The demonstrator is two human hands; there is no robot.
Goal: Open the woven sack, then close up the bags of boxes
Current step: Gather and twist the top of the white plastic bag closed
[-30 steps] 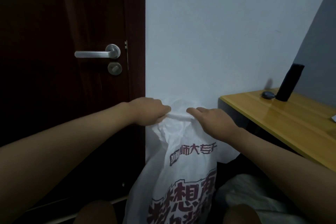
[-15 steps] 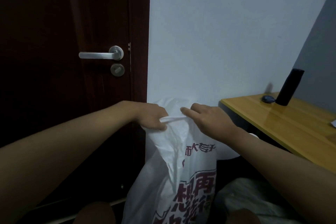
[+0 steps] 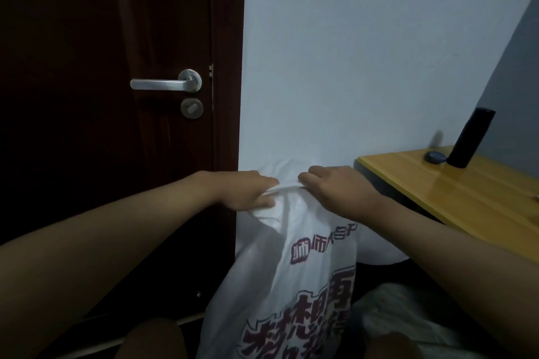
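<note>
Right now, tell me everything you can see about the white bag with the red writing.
The white bag looks like thin, crinkled plastic, printed with large dark red characters. It stands upright on the floor by the wall beside the dark door. Its top is gathered into a twisted strip, pinched by the left hand and the right hand. Its contents are hidden.

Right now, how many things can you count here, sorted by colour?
White: 2, the printed bag pinched by the left hand and right hand, and another bag beside it.
Black: 2, the cylinder and small round thing on the desk.
Silver: 1, the door handle.
Total: 5
</note>
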